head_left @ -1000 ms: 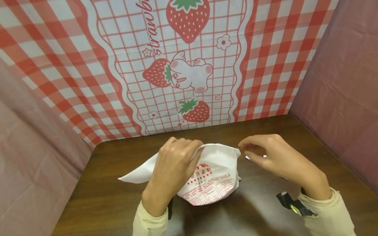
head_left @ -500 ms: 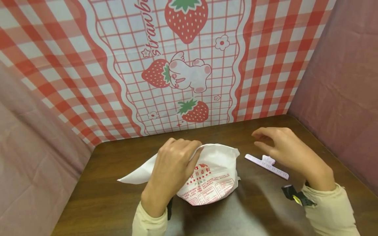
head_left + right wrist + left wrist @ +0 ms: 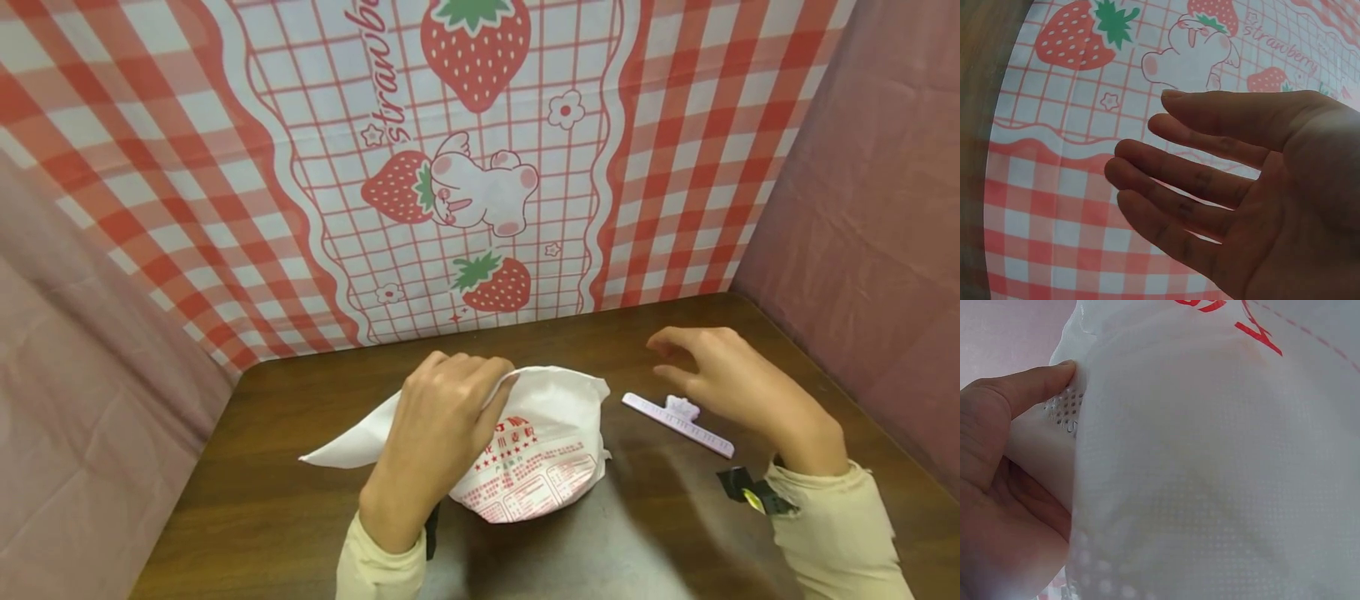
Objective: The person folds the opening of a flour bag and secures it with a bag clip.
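Note:
My left hand (image 3: pixel 446 417) grips the upper part of a white bag (image 3: pixel 551 400) with red printed characters and stars. The bag's folded tip sticks out to the left past the hand. In the left wrist view the thumb (image 3: pixel 1035 387) presses on the bag's perforated white material (image 3: pixel 1179 475), which fills most of that view. To the right of the bag, a pale lilac sealing clip (image 3: pixel 678 423) with a ruler scale lies on the table. My right hand (image 3: pixel 720 375) hovers just behind and above the clip, holding nothing. Its fingers (image 3: pixel 1179 169) are relaxed and spread in the right wrist view.
Everything stands on a dark brown wooden table (image 3: pixel 300 417). Behind it hangs a red-and-white checked cloth (image 3: pixel 697 167) with strawberries. Pink curtains (image 3: pixel 862 275) close off both sides. A black strap (image 3: pixel 753 497) sits on the right wrist.
My right hand has let go of the sealing clip and drawn back up and to the right, leaving the clip in sight on the table. The left hand and bag have stayed put.

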Action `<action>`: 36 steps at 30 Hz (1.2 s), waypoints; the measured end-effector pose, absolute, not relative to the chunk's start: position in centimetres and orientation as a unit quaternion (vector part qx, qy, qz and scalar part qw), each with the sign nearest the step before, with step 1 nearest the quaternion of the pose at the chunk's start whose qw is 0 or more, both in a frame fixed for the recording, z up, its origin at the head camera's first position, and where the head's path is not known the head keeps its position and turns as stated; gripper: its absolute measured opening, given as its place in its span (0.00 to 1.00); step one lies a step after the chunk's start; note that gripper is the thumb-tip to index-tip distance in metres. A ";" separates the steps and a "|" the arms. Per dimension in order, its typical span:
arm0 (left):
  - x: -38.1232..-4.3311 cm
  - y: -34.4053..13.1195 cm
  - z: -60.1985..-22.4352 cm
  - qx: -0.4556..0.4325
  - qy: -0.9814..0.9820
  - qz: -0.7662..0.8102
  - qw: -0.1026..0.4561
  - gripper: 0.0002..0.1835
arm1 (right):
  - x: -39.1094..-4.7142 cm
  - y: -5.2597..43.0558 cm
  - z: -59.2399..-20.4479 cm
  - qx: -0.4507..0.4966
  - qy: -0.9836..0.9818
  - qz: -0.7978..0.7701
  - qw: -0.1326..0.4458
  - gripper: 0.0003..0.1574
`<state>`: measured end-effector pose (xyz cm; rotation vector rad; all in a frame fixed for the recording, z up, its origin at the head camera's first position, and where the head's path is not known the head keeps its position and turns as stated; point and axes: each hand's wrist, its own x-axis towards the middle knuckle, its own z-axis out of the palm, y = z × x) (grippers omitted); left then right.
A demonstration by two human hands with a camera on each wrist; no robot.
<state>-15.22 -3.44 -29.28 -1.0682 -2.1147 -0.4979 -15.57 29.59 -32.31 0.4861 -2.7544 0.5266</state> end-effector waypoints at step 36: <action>-15.2 -3.4 -29.3 -0.412 -0.818 -0.192 0.353 0.05 | -19.3 33.1 -37.4 0.129 -0.972 0.195 -0.004 0.13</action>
